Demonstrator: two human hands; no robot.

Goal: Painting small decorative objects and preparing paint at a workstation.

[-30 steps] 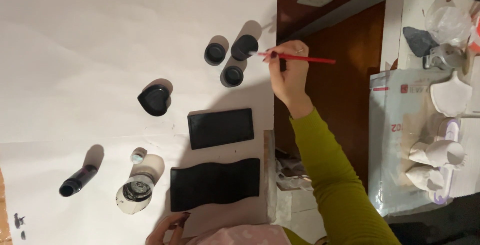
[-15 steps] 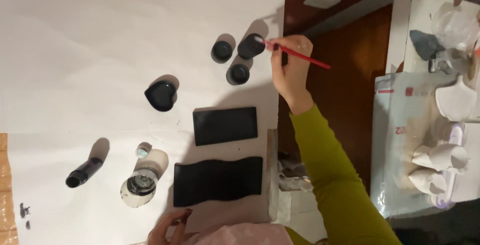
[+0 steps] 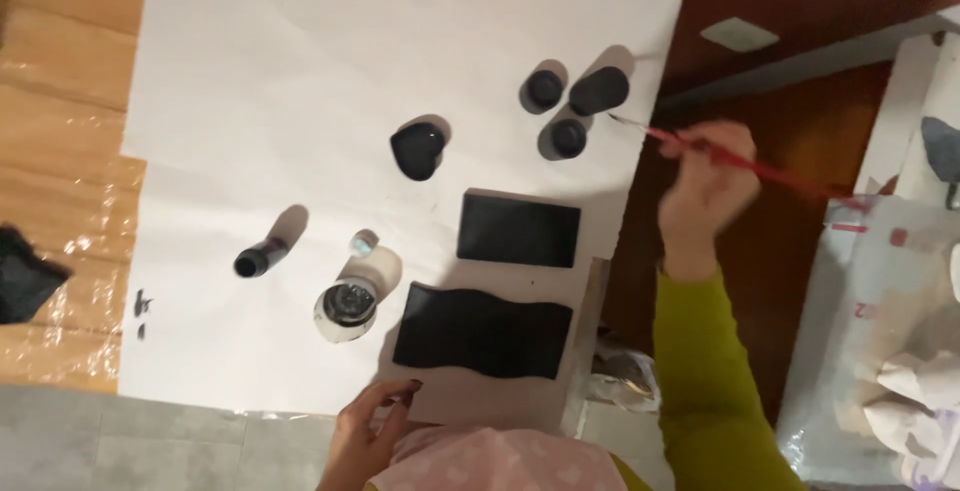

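Observation:
My right hand (image 3: pixel 705 191), in a green sleeve, grips a thin red paintbrush (image 3: pixel 760 166). The bristle tip points left, just short of three small black-painted round pieces (image 3: pixel 568 138) near the right edge of the white paper sheet (image 3: pixel 300 71). My left hand (image 3: pixel 365 431) curls on the lower left corner of a grey cardboard (image 3: pixel 480 396). On that cardboard lie a black wavy-edged piece (image 3: pixel 482 331) and a black rectangle (image 3: pixel 518 231). A black heart shape (image 3: pixel 417 149) lies on the paper.
A black paint tube (image 3: pixel 262 256), a small cap (image 3: pixel 364 243) and a round cup of dark liquid (image 3: pixel 347 309) stand left of the cardboard. A black cloth (image 3: pixel 25 281) lies on plastic film at the left. A plastic-covered tray (image 3: pixel 880 351) with white shapes is at the right.
My right hand has drawn back to the right, lifting the brush tip off the black round piece; it is blurred by motion. The view has shifted, showing more wood at the left.

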